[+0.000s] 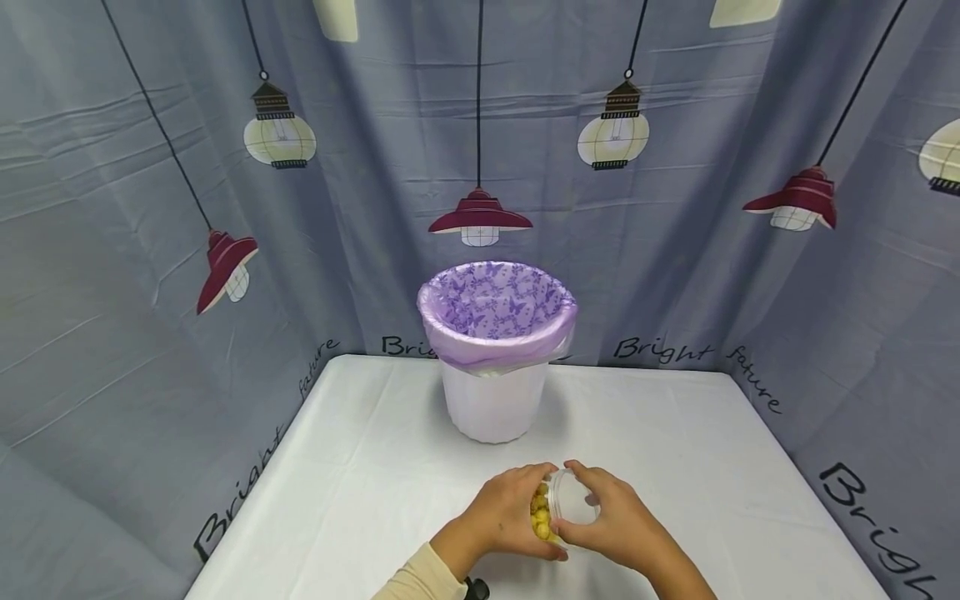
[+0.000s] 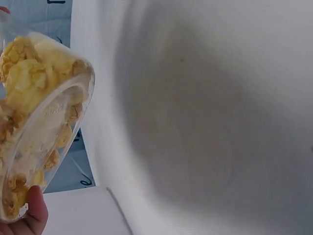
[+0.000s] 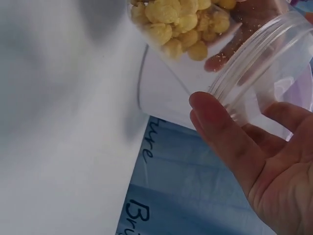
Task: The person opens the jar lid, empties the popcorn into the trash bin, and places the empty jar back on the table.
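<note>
A clear plastic jar [image 2: 54, 105] of yellow popcorn [image 3: 183, 24] is held tilted on its side above the white table. My left hand [image 1: 506, 512] grips the jar's body, thumb and fingers on opposite sides. At the jar's other end, my right hand [image 1: 622, 521] holds the clear round lid [image 1: 573, 500] by its rim. In the right wrist view, the thumb [image 3: 210, 110] presses against the lid's edge. The lid sits at the jar's mouth, and the popcorn lies toward the base.
A white bin [image 1: 491, 404] stands at the back of the table [image 1: 375, 467], lined with a purple patterned bag [image 1: 495, 350] folded over its rim. Behind and beside the table hangs a grey-blue curtain [image 1: 390, 108] printed with lamps. A small black object [image 1: 477, 588] shows by the left wrist.
</note>
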Action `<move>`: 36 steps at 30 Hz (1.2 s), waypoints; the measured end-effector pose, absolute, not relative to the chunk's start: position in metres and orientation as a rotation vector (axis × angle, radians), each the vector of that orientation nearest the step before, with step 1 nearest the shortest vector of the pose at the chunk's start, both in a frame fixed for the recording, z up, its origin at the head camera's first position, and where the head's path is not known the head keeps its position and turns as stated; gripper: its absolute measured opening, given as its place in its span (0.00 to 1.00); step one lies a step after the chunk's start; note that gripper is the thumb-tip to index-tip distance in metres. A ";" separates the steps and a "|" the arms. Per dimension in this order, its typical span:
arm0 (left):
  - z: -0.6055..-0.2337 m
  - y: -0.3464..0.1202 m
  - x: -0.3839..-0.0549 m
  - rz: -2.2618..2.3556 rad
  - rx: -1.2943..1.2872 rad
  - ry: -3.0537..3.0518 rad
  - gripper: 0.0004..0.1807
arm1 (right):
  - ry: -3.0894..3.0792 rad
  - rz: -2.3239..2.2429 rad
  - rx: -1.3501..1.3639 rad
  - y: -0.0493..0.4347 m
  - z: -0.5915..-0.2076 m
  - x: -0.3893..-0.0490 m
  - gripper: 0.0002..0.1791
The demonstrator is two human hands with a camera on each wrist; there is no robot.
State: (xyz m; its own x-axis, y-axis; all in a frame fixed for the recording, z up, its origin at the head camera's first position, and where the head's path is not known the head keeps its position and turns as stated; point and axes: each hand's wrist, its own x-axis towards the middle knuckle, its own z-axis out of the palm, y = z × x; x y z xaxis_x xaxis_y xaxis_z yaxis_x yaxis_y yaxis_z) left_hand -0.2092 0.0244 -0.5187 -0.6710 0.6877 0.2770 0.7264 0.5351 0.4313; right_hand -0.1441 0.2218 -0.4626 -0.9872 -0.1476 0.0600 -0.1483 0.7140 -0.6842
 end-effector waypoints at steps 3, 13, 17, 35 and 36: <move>-0.521 0.023 -0.208 -0.832 -1.249 -2.711 0.56 | -2.900 1.143 0.330 0.222 -0.465 -0.144 0.48; -0.522 0.020 -0.208 -0.858 -1.328 -2.760 0.52 | -2.900 1.058 0.589 0.228 -0.465 -0.140 0.45; -0.522 0.019 -0.209 -0.891 -1.344 -2.788 0.52 | -2.850 0.985 0.630 0.229 -0.469 -0.139 0.44; -0.513 0.029 -0.201 -0.536 -1.004 -2.751 0.58 | -2.957 1.177 -0.055 0.210 -0.464 -0.150 0.50; -0.514 0.028 -0.201 -0.544 -1.007 -2.744 0.58 | -2.954 1.213 -0.067 0.209 -0.464 -0.149 0.49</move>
